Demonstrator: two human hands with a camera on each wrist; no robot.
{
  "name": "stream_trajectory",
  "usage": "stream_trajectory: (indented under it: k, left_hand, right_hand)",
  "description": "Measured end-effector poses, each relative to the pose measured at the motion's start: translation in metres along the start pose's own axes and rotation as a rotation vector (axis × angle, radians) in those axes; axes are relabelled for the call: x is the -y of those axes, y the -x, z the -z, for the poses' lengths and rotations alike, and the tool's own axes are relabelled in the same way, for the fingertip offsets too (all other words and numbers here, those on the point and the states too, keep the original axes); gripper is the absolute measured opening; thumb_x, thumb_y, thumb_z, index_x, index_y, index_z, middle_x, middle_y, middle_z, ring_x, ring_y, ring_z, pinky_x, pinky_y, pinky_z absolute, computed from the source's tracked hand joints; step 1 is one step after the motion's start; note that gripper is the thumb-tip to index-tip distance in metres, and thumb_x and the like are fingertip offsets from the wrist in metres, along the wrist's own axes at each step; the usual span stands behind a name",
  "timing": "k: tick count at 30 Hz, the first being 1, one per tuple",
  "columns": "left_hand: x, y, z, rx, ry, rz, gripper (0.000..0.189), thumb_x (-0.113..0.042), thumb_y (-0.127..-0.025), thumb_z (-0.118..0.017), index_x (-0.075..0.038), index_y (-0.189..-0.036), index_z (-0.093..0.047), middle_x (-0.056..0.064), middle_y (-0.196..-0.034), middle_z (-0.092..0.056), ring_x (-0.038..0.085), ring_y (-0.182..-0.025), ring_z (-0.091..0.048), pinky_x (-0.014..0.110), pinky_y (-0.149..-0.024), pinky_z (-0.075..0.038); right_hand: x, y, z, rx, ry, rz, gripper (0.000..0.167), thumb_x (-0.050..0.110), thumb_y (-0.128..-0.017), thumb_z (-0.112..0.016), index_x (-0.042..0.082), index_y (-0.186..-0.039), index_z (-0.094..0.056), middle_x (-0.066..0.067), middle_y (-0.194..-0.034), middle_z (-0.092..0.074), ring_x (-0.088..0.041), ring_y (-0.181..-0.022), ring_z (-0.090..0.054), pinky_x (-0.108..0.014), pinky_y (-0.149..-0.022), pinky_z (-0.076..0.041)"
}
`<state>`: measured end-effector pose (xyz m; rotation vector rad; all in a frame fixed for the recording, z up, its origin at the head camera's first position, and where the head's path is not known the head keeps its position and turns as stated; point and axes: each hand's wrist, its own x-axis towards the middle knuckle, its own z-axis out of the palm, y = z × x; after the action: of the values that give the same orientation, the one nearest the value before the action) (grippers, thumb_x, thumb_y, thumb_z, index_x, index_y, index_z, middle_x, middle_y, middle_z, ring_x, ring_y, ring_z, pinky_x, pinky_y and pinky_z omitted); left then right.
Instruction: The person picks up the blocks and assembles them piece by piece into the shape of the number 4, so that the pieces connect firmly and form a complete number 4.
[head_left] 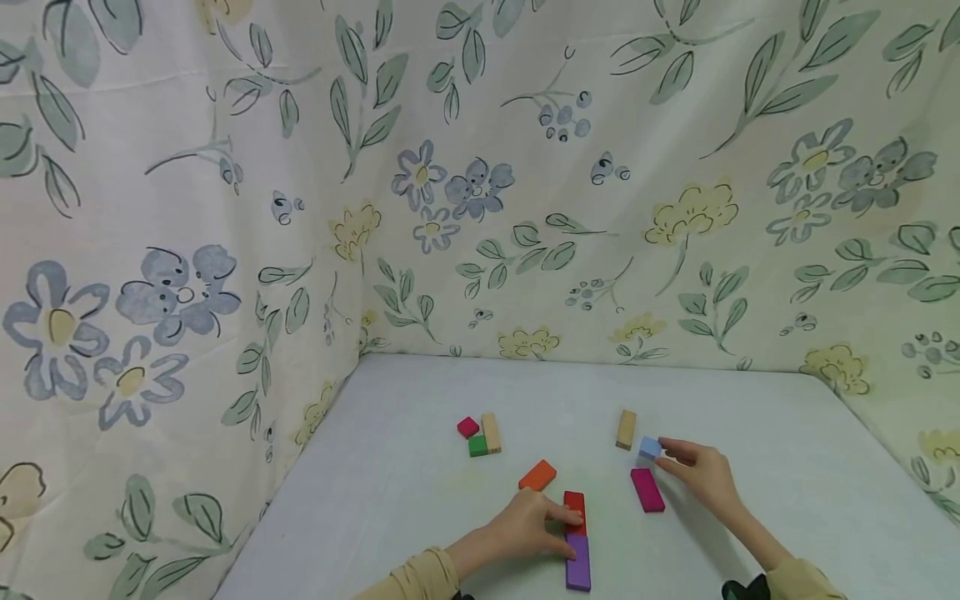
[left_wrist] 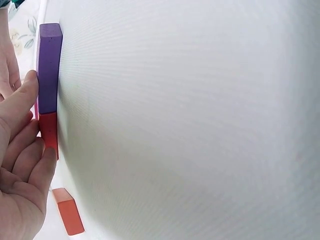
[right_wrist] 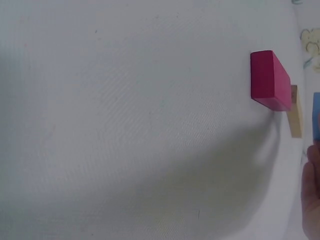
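Note:
My left hand (head_left: 530,525) is at two blocks lying end to end, a red block (head_left: 574,503) and a purple block (head_left: 578,572). Its bent fingers are on the red one, while the thumb rests against the purple one's side. In the left wrist view the ends of the red block (left_wrist: 49,129) and purple block (left_wrist: 49,75) meet. On the other side, my right hand (head_left: 701,473) pinches a light blue block (head_left: 649,448) between thumb and fingers. A magenta block (head_left: 647,490) lies just in front of it. Only part of the right hand (right_wrist: 311,192) shows in the right wrist view.
An orange block (head_left: 537,475) lies beyond the left hand. Farther back left, a red-pink cube (head_left: 468,427), a green cube (head_left: 477,447) and a natural wood block (head_left: 491,433) sit together. Another wood block (head_left: 626,429) stands near the blue one. Flowered cloth (head_left: 525,208) walls the white table (head_left: 420,392).

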<state>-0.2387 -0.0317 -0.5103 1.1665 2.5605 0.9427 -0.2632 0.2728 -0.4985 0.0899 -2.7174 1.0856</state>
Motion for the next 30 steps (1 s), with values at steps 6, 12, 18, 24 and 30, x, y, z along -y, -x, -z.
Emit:
stream_trajectory:
  k: [6,12,18,24,30]
  left_hand:
    - [-0.001,0.000,0.000,-0.004,-0.005,-0.002,0.045,-0.029,-0.072,-0.081,-0.019,-0.114,-0.070,-0.010,-0.107,-0.071,-0.007,-0.106,-0.058,0.008,-0.084,-0.046]
    - [-0.002,0.000,0.001,-0.003,0.003,0.005,0.044,-0.028,-0.072,-0.081,-0.019,-0.114,-0.070,-0.010,-0.106,-0.071,-0.006,-0.106,-0.059,0.009,-0.085,-0.045]
    - [-0.002,0.001,0.002,-0.006,0.006,-0.001,0.044,-0.028,-0.072,-0.081,-0.018,-0.114,-0.071,-0.009,-0.106,-0.072,-0.006,-0.106,-0.059,0.009,-0.085,-0.046]
    - [-0.002,0.001,0.002,-0.004,0.011,0.007,0.044,-0.028,-0.072,-0.081,-0.019,-0.114,-0.071,-0.009,-0.106,-0.071,-0.006,-0.106,-0.059,0.009,-0.086,-0.046]
    - [-0.001,0.000,0.001,0.002,0.004,0.016,0.044,-0.029,-0.072,-0.081,-0.020,-0.114,-0.070,-0.010,-0.106,-0.071,-0.006,-0.106,-0.059,0.010,-0.085,-0.046]
  right_hand:
    - [0.008,0.001,-0.003,0.016,-0.031,0.011,0.038,0.015,-0.085,-0.070,-0.005,-0.117,-0.064,-0.025,-0.112,-0.067,-0.037,-0.101,-0.065,-0.032,-0.076,-0.057]
    - [0.017,0.003,-0.005,0.033,-0.067,0.002,0.039,0.017,-0.085,-0.071,-0.003,-0.118,-0.064,-0.024,-0.114,-0.066,-0.037,-0.103,-0.064,-0.031,-0.077,-0.057]
    - [0.024,0.003,-0.006,0.049,-0.111,0.001,0.040,0.019,-0.085,-0.071,-0.002,-0.118,-0.064,-0.024,-0.116,-0.066,-0.037,-0.105,-0.064,-0.033,-0.079,-0.057]
    - [0.029,0.003,-0.010,0.042,-0.118,0.026,0.039,0.019,-0.084,-0.072,-0.001,-0.117,-0.065,-0.021,-0.114,-0.067,-0.035,-0.104,-0.065,-0.030,-0.078,-0.057]
    - [0.034,0.003,-0.012,0.054,-0.114,0.011,0.038,0.018,-0.083,-0.073,0.000,-0.117,-0.066,-0.021,-0.113,-0.068,-0.035,-0.104,-0.064,-0.033,-0.080,-0.056]
